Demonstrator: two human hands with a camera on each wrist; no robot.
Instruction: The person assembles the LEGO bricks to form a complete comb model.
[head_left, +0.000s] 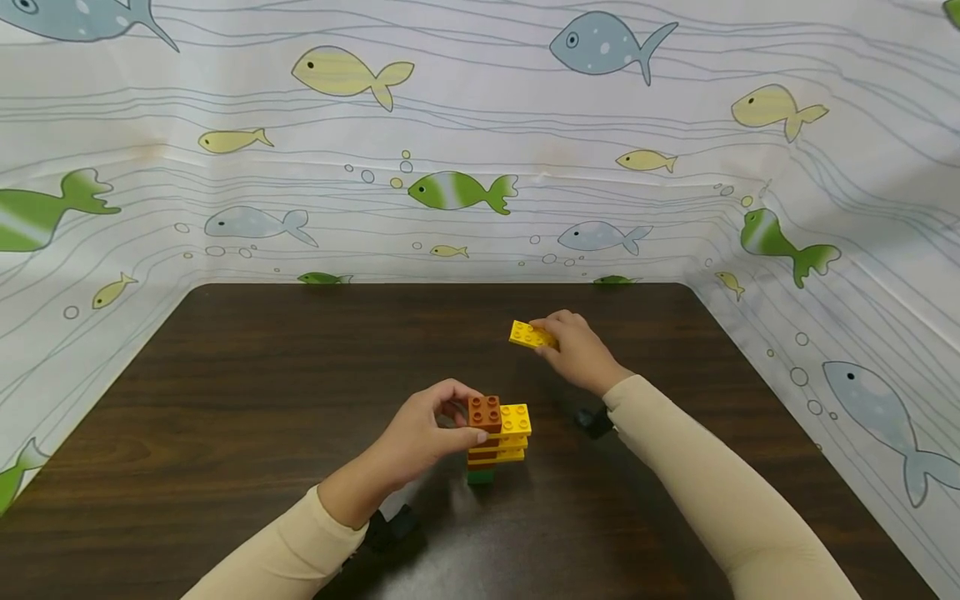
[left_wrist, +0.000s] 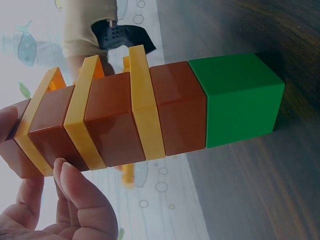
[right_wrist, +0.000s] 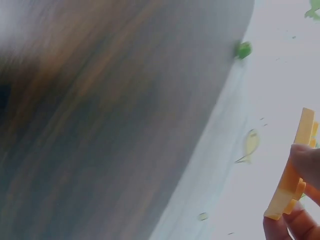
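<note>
A tower of toy building bricks [head_left: 483,414] stands upright on the table, with a green brick [left_wrist: 240,100] at its foot. Above that, brown bricks alternate with thin yellow plates [head_left: 515,419] that jut out to the right; a brown brick is on top. My left hand [head_left: 420,433] grips the tower near its top, thumb on the near side and fingers behind. Farther back and to the right, my right hand [head_left: 577,350] pinches a thin yellow plate brick [head_left: 522,333] by one end, above the table. In the right wrist view its studs face the fingers.
The dark wood-grain table [head_left: 285,358] reaches back to a white curtain [head_left: 480,108] printed with fish, which also runs along both sides. A black wrist camera [head_left: 393,527] sits under the left wrist and another black one [head_left: 594,421] under the right.
</note>
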